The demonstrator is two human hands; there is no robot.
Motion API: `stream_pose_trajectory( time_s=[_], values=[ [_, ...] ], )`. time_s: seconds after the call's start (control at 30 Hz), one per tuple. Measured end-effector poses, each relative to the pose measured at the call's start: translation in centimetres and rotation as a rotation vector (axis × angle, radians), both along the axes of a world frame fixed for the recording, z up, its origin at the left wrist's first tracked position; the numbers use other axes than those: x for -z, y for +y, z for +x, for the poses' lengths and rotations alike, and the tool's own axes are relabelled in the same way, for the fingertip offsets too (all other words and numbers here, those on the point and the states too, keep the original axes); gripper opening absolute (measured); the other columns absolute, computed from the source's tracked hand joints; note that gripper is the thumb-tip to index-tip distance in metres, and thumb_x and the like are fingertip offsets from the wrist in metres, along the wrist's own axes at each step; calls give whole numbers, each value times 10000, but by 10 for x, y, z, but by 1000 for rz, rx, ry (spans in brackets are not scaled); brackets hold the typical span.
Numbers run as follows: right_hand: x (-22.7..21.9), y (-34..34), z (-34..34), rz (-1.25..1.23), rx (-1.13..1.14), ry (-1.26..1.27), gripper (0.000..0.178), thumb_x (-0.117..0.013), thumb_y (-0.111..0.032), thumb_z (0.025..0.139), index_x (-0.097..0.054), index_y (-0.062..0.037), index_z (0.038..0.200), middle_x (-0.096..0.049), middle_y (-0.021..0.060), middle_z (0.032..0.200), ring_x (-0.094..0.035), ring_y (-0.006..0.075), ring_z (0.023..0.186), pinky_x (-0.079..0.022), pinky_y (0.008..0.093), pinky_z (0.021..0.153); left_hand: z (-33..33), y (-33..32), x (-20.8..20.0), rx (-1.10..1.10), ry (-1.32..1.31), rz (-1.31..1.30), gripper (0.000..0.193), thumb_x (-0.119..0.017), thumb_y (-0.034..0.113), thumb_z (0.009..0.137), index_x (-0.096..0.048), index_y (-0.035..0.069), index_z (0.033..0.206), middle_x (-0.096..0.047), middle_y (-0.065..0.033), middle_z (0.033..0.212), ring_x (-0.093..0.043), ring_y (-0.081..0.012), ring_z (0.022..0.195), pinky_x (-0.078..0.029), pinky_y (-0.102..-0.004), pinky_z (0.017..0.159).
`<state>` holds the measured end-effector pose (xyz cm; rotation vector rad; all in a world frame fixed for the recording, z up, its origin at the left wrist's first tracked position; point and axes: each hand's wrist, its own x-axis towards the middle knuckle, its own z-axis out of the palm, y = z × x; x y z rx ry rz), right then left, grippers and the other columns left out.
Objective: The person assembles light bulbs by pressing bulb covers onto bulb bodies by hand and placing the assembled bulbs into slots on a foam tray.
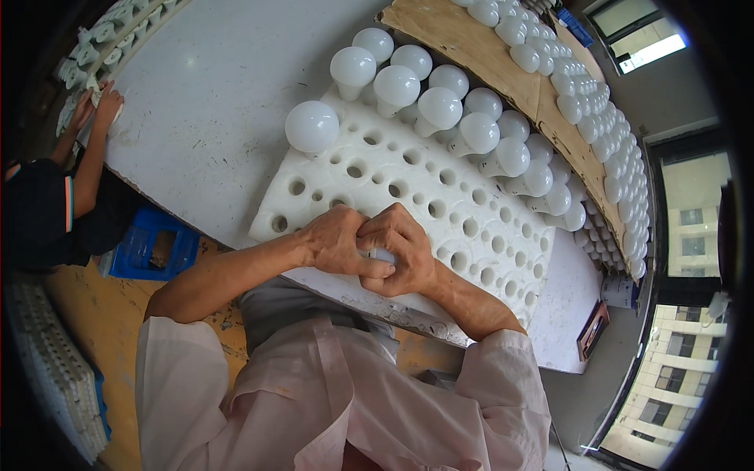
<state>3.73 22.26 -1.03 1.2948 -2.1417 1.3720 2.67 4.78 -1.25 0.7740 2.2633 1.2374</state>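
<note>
My left hand [336, 242] and my right hand [399, 250] are pressed together, fingers curled, above the near edge of a white foam tray [365, 169]. Between them shows a sliver of a pale, smooth thing [382, 255]; the fingers cover the rest, so its kind is hidden. Round holes of two sizes dot the foam. White light bulbs [440, 108] stand in rows along the tray's far side, domes up. One bulb [312, 126] sits apart at the tray's far left corner.
Beyond the tray, a brown cardboard sheet [479, 47] carries many more bulbs [581, 102]. All rest on a pale worktable [212, 102]. At the left, another person's hands [98, 106] handle white parts. A blue stool [157, 245] stands on the floor beside stacked foam trays [59, 377].
</note>
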Motion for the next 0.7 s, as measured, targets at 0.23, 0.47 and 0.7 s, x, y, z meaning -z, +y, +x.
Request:
stream_pose_trajectory(
  time_s=[0.23, 0.47, 0.7],
  values=[
    [-13, 19, -13, 92, 28, -251, 849, -847, -125, 579, -376, -79, 1284, -404, 115, 1234, -575, 231, 911, -490, 369, 805, -15, -5, -12, -8, -364, 291, 746, -619, 681, 731, -646, -63, 795, -614, -116, 612, -623, -197, 501, -464, -272, 394],
    [-17, 25, 0, 55, 128, -683, 769, -807, -90, 686, -371, -57, 1319, -525, 101, 1131, -566, 183, 1013, -475, 333, 891, -14, -26, -5, -72, -674, 426, 784, -419, 677, 873, -606, -72, 1006, -656, -140, 764, -679, -154, 622, -470, -207, 394],
    [-45, 41, -39, 138, 468, -328, 803, -821, -183, 632, -399, -27, 1297, -521, 147, 1141, -558, 243, 1056, -477, 374, 896, 32, -42, -33, -309, -52, 435, 235, -553, 119, 935, -605, -64, 1073, -692, -159, 891, -684, -153, 673, -533, -245, 495]
  ],
)
